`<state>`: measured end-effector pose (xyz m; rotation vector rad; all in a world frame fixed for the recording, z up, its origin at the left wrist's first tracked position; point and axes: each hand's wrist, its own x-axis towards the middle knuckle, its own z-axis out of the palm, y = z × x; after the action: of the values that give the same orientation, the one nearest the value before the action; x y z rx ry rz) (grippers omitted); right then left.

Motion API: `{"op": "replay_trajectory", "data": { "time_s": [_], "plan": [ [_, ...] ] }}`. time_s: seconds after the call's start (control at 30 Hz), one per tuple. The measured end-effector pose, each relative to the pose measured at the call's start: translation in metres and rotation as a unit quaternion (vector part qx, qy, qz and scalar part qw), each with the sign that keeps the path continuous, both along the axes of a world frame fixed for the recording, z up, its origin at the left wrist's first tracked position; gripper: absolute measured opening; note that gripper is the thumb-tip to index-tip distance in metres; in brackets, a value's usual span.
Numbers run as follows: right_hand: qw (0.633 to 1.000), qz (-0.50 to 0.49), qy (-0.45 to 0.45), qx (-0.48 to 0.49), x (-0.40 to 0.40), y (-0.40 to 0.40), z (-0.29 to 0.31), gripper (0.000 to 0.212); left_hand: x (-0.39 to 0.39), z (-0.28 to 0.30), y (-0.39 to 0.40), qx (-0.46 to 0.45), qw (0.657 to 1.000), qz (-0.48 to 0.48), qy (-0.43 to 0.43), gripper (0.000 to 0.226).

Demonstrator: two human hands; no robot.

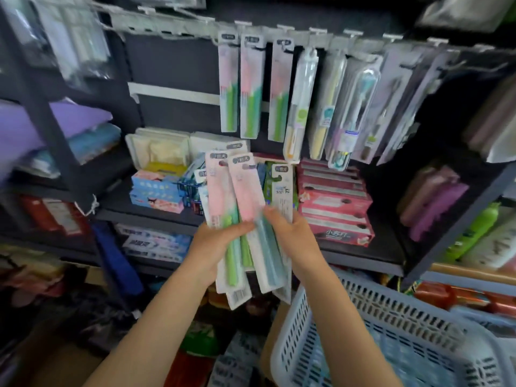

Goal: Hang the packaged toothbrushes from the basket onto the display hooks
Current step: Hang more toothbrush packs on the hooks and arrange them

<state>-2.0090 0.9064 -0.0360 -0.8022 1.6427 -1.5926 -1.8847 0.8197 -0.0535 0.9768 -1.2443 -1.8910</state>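
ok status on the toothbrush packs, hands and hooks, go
Left hand and right hand both grip the fanned toothbrush packs. None going on yet. Display hooks above already carry matching packs; nothing blocking.

There is one view only, from a camera on the person's head, wide-angled, so the shelf posts bend at the edges. It faces forward and somewhat down, straight at the hooks (318,32), close up. Both forearms reach in from the bottom edge, the hands near mid-frame. The basket (391,317) fills the lower right corner, just below the camera.
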Motion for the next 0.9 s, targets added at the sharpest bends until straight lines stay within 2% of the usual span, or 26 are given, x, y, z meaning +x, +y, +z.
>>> {"op": "replay_trajectory", "data": {
  "time_s": [0.03,0.1,0.23,0.33,0.5,0.57,0.63,0.7,0.8,0.9],
  "plan": [
    [1.000,0.021,0.008,0.008,-0.007,-0.006,0.003,0.002,-0.005,0.005,-0.010,-0.002,1.000,0.023,0.004,0.030],
    [0.998,0.042,0.038,0.015,-0.018,-0.018,0.004,0.010,-0.013,0.011,-0.026,-0.003,0.999,0.043,0.021,0.031],
    [0.999,0.031,0.020,-0.023,-0.026,-0.042,0.009,0.009,-0.027,0.018,-0.032,-0.025,0.998,0.026,0.042,0.050],
    [0.999,0.012,0.039,-0.032,-0.025,-0.059,0.016,0.017,-0.027,0.023,-0.045,-0.035,0.998,0.031,0.046,0.054],
    [0.997,0.000,0.082,0.011,-0.019,-0.085,0.041,0.063,-0.010,0.041,-0.088,-0.045,0.996,0.037,0.063,0.063],
    [0.998,-0.007,0.069,-0.006,-0.011,-0.101,0.053,0.067,-0.001,0.049,-0.105,-0.050,0.996,0.035,0.067,0.061],
    [0.999,-0.015,0.018,-0.033,-0.003,-0.122,0.065,0.061,0.007,0.055,-0.123,-0.050,0.995,0.044,0.077,0.057],
    [0.999,-0.020,-0.012,-0.046,0.005,-0.140,0.077,0.043,0.013,0.059,-0.140,-0.049,0.993,0.053,0.093,0.043],
    [0.996,-0.061,0.061,-0.032,0.016,-0.160,0.088,0.024,0.024,0.064,-0.163,-0.050,0.990,0.062,0.113,0.032],
    [0.982,-0.081,0.145,-0.089,0.026,-0.174,0.091,0.013,0.034,0.070,-0.183,-0.063,0.990,0.056,0.112,0.032]
  ]
}}
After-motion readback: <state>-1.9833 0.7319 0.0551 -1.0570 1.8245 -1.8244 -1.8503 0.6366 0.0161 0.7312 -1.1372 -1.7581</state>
